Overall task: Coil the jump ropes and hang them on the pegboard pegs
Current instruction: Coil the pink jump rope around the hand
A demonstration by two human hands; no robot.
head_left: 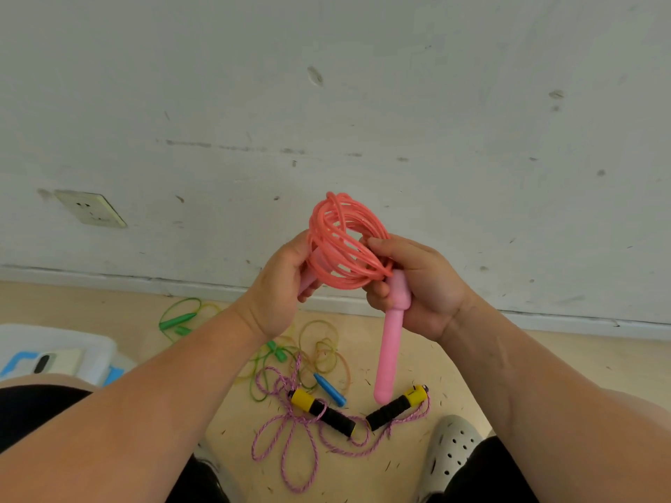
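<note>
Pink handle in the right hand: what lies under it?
Beneath its tip: a black-and-yellow handle and purple braided rope on the floor; floor behind the tip is hidden.

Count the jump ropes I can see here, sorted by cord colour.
Coral-pink rope, coiled and held: 1
Green rope, on the floor: 1
Yellow rope, on the floor: 1
Purple braided rope, on the floor: 1
Total: 4
</note>
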